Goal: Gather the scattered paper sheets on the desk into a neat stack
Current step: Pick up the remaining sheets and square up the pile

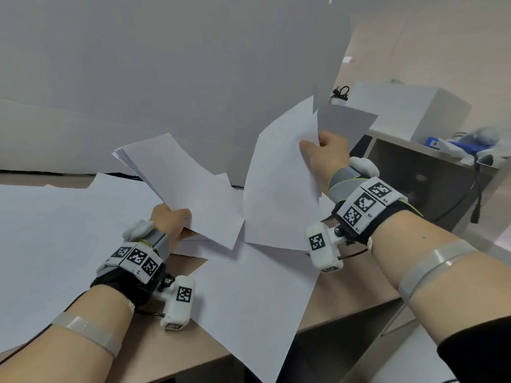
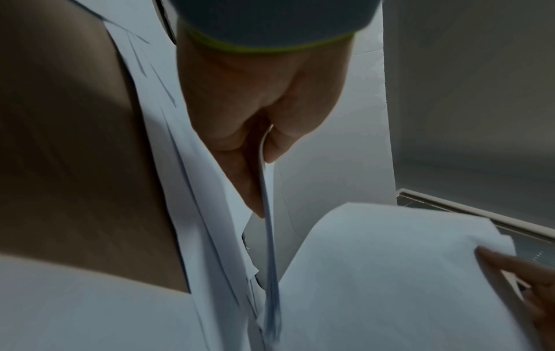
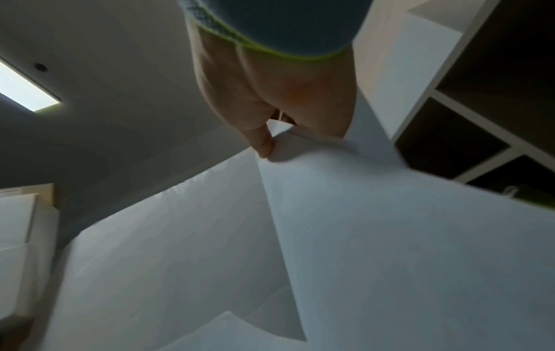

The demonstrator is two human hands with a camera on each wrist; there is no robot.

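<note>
Above the desk (image 1: pixel 171 352), both hands grip sheets (image 1: pixel 279 189).

Head view bright, even, soft shadows under the paper sheets (image 1: pixel 249 299); wide-angle bending at edges; both wrist views dim, bluish, motion-blurred; ceiling light panel (image 3: pixel 27 87) glares far left in right wrist view.

Grey partition (image 1: pixel 166 64) behind desk; white box (image 1: pixel 409 106) on shelf unit (image 1: pixel 414 167) — blue items (image 1: pixel 442 143).
</note>
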